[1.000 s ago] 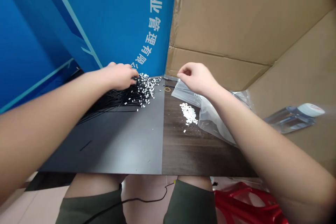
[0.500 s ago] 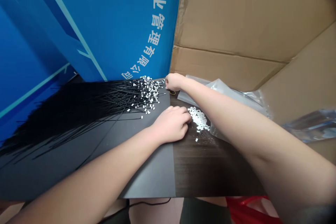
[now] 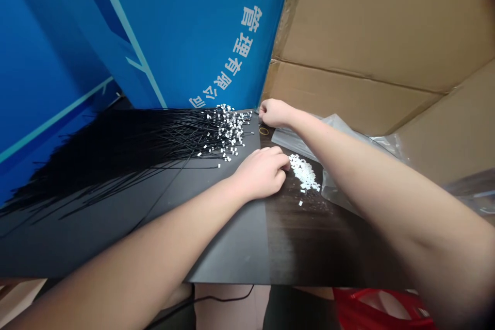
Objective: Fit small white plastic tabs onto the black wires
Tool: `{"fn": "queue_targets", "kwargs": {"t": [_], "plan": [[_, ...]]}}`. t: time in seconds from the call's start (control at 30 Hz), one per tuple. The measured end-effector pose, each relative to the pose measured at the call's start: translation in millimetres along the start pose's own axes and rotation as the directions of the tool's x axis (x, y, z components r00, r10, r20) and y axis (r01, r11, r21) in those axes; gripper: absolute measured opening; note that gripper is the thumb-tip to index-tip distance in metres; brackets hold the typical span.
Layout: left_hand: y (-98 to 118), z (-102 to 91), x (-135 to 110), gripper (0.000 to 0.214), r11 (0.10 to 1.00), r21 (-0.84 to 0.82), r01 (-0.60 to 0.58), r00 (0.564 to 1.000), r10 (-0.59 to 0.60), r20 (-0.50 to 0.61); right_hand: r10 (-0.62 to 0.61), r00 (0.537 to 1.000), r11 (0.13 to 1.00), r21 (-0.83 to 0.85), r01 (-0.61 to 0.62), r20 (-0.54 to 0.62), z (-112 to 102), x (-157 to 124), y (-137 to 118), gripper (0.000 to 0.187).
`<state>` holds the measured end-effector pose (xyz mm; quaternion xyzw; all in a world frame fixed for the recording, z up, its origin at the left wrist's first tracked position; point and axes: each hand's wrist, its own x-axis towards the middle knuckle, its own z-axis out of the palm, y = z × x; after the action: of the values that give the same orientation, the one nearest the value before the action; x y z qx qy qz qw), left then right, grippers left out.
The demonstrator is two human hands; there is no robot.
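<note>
My left hand (image 3: pixel 265 172) rests on the table with its fingers curled closed, the tips at the left edge of a heap of small white plastic connectors (image 3: pixel 304 172). Whether a piece is between them is hidden. Farther back, my right hand (image 3: pixel 275 112) is closed in a pinch, just right of the white-tipped ends of a big bundle of black wires (image 3: pixel 127 139). What it pinches, if anything, cannot be made out. Below that hand lies a thin yellowish ring (image 3: pixel 263 131), perhaps a rubber band.
Clear plastic bags (image 3: pixel 297 143) lie beneath and beyond my right forearm. A blue printed panel (image 3: pixel 193 26) and a cardboard wall (image 3: pixel 367 20) close off the back. Under the table's front edge are a red bag (image 3: pixel 348 309) and a black cable (image 3: pixel 224 299).
The camera view has shifted, so everything sits farther right and a little higher. My right hand has drawn slightly away from the wire ends. My left hand stays by the heap.
</note>
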<state>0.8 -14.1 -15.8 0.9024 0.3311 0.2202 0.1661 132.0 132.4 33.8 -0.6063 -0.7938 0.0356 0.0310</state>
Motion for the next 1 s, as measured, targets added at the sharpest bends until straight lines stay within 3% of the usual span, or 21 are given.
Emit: {"fn": "queue_targets", "kwargs": {"t": [0.37,0.77,1.0], "plan": [[-4.4,1.7,0.0,0.028,0.991,-0.119,0.058,0.996,-0.065,-0.058,0.03,0.95,0.973,0.226,0.043,-0.311,-20.7,-18.8,16.6,0.016],[-7.5,1.8,1.0,0.027,0.972,-0.212,0.105,0.99,-0.122,-0.069,0.007,0.92,0.927,0.347,0.141,-0.392,-25.7,-27.3,27.9,0.013],[-9.2,1.6,1.5,0.026,0.961,-0.241,0.134,0.984,-0.157,-0.079,0.073,0.927,0.817,0.555,0.157,-0.369,-17.4,-24.3,32.9,0.016]]}}
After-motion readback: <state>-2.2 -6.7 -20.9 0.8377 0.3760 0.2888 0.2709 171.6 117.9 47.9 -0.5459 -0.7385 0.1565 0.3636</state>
